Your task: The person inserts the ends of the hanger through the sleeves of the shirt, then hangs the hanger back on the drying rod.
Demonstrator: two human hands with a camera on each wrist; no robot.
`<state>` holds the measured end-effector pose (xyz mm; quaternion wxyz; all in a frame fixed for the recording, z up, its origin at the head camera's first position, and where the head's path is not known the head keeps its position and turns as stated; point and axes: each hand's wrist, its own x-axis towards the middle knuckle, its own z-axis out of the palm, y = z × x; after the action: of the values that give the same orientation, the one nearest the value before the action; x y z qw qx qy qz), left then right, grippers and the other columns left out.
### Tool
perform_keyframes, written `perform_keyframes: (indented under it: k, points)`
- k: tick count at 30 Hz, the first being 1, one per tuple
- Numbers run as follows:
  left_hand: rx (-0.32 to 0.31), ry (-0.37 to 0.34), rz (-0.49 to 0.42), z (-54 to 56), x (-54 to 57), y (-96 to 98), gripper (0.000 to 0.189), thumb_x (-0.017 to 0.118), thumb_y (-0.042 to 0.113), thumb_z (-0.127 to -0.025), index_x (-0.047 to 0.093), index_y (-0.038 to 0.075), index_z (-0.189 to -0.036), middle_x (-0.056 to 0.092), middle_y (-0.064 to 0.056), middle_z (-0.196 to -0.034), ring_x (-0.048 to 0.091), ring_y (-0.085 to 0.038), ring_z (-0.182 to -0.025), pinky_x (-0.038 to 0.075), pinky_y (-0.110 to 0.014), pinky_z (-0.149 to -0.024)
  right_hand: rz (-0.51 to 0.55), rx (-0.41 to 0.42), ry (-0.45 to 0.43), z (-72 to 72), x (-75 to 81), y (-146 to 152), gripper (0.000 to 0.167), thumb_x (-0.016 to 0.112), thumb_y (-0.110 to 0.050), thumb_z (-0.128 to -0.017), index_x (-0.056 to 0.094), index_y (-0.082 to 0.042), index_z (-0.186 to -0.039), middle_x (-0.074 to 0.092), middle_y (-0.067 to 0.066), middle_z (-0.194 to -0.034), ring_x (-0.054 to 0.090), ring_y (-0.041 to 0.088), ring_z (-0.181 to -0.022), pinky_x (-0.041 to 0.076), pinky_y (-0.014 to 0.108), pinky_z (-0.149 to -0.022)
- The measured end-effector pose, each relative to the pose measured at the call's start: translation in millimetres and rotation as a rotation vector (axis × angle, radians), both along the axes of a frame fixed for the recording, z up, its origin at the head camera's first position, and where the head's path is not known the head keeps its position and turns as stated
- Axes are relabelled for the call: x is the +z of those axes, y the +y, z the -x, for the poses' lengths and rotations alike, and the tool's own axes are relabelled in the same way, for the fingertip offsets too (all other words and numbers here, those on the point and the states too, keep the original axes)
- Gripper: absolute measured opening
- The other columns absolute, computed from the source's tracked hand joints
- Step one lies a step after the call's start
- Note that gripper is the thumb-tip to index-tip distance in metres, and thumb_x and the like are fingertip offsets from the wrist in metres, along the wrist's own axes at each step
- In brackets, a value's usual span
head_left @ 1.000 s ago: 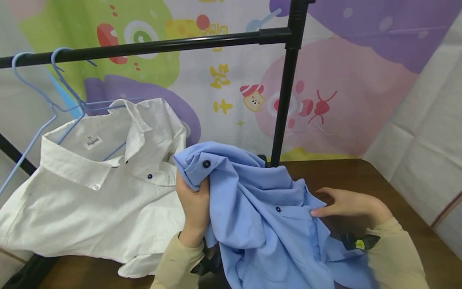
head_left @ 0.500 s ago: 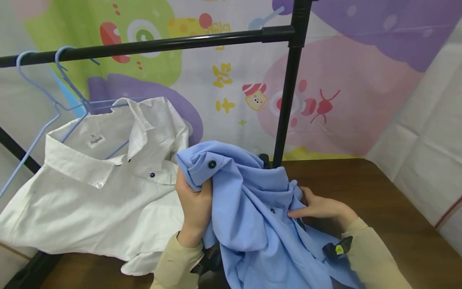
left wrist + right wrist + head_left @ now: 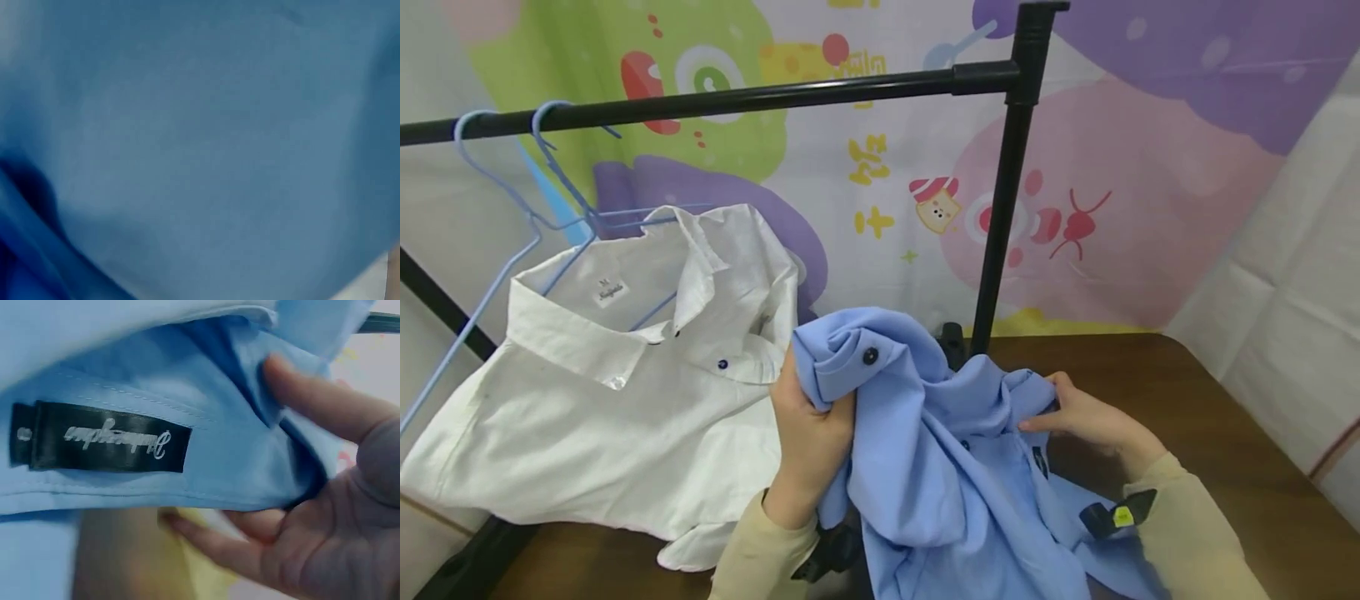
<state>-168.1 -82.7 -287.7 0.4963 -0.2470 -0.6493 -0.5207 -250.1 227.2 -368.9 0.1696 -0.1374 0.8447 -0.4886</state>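
A light blue shirt (image 3: 917, 492) with dark buttons hangs bunched over the table in the head view. My left hand (image 3: 812, 442) grips a gathered fold beside a button (image 3: 870, 356). On the other side, my right hand (image 3: 1093, 425) pinches the shirt's upper edge between thumb and fingers. In the right wrist view, the thumb (image 3: 325, 400) lies over the cloth, and a black label (image 3: 112, 442) with pale lettering shows inside the shirt. Blue cloth (image 3: 212, 150) fills nearly all of the left wrist view, hiding the left fingers there.
A white shirt (image 3: 602, 433) hangs at the left beside my left hand. Blue wire hangers (image 3: 567, 177) hook over a black rack bar (image 3: 760, 98). The rack's upright post (image 3: 1000, 217) stands behind the blue shirt, at the back of the brown table (image 3: 1112, 354).
My right hand has gone left along the shirt, then a little back right with its upper edge, and the label has come into view. My left hand keeps its hold, slightly further right.
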Motion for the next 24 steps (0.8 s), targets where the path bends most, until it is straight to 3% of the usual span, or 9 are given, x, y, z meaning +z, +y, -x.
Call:
perform_keyframes:
  k: [5,9,18,21,24]
  points:
    - [-0.085,-0.075,0.123,-9.0,-3.4,-4.4,0.022,0.058,-0.006,-0.074,0.054,-0.005,-0.096,0.061,-0.013,-0.083,0.056,-0.012,-0.076,0.047,-0.026,-0.071,0.076,-0.107,0.172,-6.1,18.7,4,0.047,0.063,-0.018,-0.084,0.03,0.004,-0.11,0.048,0.016,-0.097,0.051,0.023,-0.088,0.046,0.03,-0.076]
    - [-0.163,-0.143,0.25,-17.8,-6.3,-5.8,0.025,0.059,-0.007,-0.073,0.054,-0.001,-0.096,0.061,-0.009,-0.084,0.055,-0.012,-0.075,0.048,-0.026,-0.07,0.045,-0.196,0.271,-12.1,34.3,3,0.037,0.063,-0.022,-0.085,0.043,0.002,-0.106,0.053,0.01,-0.094,0.053,0.017,-0.081,0.047,0.025,-0.071]
    - [-0.188,-0.142,0.555,-35.0,-20.0,-5.6,0.027,0.063,-0.001,-0.066,0.055,0.008,-0.091,0.057,0.001,-0.075,0.052,-0.007,-0.064,0.046,-0.018,-0.062,-0.058,-0.238,0.365,-19.1,64.1,-16,0.039,0.068,-0.027,-0.081,0.051,0.0,-0.104,0.056,0.003,-0.076,0.051,0.011,-0.069,0.043,0.021,-0.062]
    - [-0.21,-0.152,0.653,-40.3,-21.4,-5.2,0.025,0.067,0.006,-0.066,0.055,0.012,-0.086,0.055,0.005,-0.069,0.049,-0.002,-0.06,0.044,-0.013,-0.059,-0.072,-0.236,0.387,-26.9,72.1,-23,0.039,0.068,-0.027,-0.081,0.051,-0.001,-0.106,0.058,0.007,-0.081,0.052,0.012,-0.072,0.045,0.02,-0.064]
    - [-0.191,-0.182,0.787,-46.9,-23.1,-4.4,0.022,0.07,0.016,-0.065,0.054,0.018,-0.079,0.05,0.012,-0.063,0.045,0.002,-0.057,0.038,-0.009,-0.055,-0.057,-0.22,0.397,-35.7,80.1,-29,0.04,0.068,-0.025,-0.082,0.05,-0.001,-0.108,0.061,0.012,-0.091,0.054,0.014,-0.075,0.047,0.02,-0.067]
